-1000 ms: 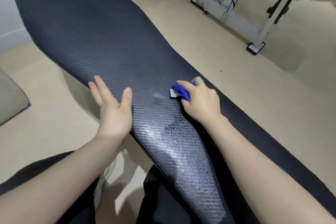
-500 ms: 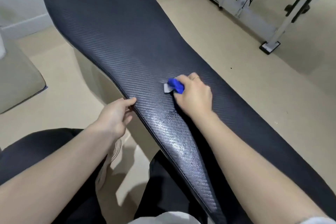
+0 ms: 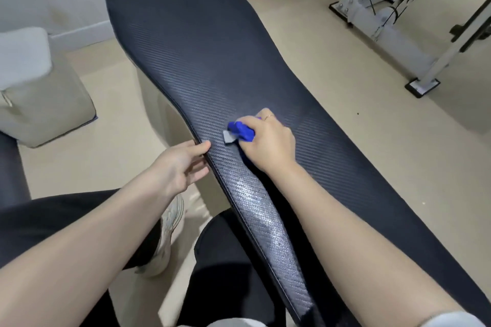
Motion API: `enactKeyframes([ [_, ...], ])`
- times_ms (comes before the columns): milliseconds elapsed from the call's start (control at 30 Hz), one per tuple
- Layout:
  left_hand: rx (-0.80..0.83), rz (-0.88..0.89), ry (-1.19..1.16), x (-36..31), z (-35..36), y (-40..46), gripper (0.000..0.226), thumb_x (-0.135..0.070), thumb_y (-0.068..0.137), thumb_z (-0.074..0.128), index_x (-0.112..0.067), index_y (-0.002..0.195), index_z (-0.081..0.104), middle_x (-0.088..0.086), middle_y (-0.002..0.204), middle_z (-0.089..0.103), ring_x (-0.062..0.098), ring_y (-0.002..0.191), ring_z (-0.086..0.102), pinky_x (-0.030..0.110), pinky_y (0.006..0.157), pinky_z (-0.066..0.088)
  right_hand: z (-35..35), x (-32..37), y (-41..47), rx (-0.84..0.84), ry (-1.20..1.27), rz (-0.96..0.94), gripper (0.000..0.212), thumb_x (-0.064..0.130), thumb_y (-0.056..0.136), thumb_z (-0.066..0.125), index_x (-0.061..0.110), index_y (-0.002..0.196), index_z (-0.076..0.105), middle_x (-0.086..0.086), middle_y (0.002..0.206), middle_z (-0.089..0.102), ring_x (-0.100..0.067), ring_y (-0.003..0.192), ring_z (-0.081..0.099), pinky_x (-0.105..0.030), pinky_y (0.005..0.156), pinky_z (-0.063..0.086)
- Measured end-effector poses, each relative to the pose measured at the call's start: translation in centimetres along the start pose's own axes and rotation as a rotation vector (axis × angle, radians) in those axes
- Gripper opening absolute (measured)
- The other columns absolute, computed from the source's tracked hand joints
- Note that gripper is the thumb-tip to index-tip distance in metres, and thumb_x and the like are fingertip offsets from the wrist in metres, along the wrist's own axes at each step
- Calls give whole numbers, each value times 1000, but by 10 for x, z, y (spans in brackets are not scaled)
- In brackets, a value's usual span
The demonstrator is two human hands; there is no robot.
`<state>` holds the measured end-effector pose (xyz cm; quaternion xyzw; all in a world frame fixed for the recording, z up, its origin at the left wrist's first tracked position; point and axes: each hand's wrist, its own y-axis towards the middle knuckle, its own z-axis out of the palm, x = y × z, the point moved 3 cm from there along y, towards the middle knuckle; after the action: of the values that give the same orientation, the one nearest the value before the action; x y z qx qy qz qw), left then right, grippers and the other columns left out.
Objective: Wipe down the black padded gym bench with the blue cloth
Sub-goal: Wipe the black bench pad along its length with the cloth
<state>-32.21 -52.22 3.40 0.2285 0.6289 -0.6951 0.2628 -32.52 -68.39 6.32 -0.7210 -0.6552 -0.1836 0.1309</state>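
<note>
The black padded bench (image 3: 202, 42), with a carbon-weave texture, runs from the upper left to the lower right. My right hand (image 3: 268, 142) holds a bunched blue cloth (image 3: 241, 131) with a small grey tag and presses it onto the pad near its left edge. A shiny wet patch lies on the pad just below that hand. My left hand (image 3: 180, 164) grips the bench's left edge, thumb on top and fingers curled under the rim.
A white gym machine frame (image 3: 398, 8) with a black foot pad (image 3: 422, 86) stands on the beige floor at the upper right. A beige cushion (image 3: 39, 103) sits at the left. My dark-clothed legs and a light shoe (image 3: 170, 223) are below the bench.
My left hand left the top of the pad and took hold of its left edge. My right hand with the cloth slid slightly toward that edge. The view shifted left.
</note>
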Motion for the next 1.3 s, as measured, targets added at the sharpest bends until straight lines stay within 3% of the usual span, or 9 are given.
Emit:
enactKeyframes([
  [167,-9,45,23,-5,5,-9,22,-17,96,51,-20,74,50,-11,31,53,-3,28,50,10,35,44,-2,27,-56,260,81,-373,24,34,76,65,39,100,67,3,91,55,-27,73,60,-35,61,51],
  [267,2,32,23,-8,0,-8,15,-17,94,54,-18,79,50,-7,36,59,2,33,57,16,40,50,-2,17,-19,267,-8,-387,29,35,78,62,41,107,62,2,101,55,-27,89,60,-35,73,46],
  [333,23,6,42,-9,-5,-3,8,-19,93,56,-17,85,53,-2,56,66,12,49,64,22,49,55,3,13,21,138,-19,-270,31,33,80,59,40,110,61,1,108,53,-28,96,59,-35,78,45],
  [433,18,-25,107,-9,-9,1,14,-25,92,57,-20,79,53,-2,82,54,15,70,55,28,67,50,10,15,45,81,-36,-185,27,33,82,56,39,107,62,2,109,53,-27,92,59,-34,75,44],
  [700,-19,-10,96,-4,-11,10,13,-31,89,60,-23,82,52,-6,81,55,8,68,55,21,66,45,-3,11,-49,277,65,-601,32,40,68,47,35,91,67,9,88,60,-19,66,60,-26,52,43],
  [867,-44,43,118,-4,-8,15,9,-28,91,58,-22,86,54,-10,47,61,-2,31,52,6,37,39,9,28,15,179,9,-420,24,33,75,58,37,98,66,7,98,57,-24,86,60,-31,66,43],
  [1100,-90,-28,127,-9,-1,3,23,-28,95,53,-20,74,46,-4,72,49,9,56,45,7,33,36,-17,-2,-76,231,105,-317,24,46,65,58,38,86,66,15,84,55,-11,74,58,-25,60,43],
  [1200,-114,-7,89,-9,0,3,7,-27,94,54,-23,94,49,-6,74,48,8,49,49,7,32,36,-21,-15,-96,248,73,-264,21,41,67,64,38,88,66,14,86,56,-13,72,58,-27,59,44],
  [1300,-86,15,98,-6,-2,8,12,-29,93,55,-24,100,47,-7,75,49,9,54,49,10,37,41,-14,-11,-68,107,-34,-152,26,34,72,60,39,97,63,9,99,56,-23,85,59,-31,66,47],
])
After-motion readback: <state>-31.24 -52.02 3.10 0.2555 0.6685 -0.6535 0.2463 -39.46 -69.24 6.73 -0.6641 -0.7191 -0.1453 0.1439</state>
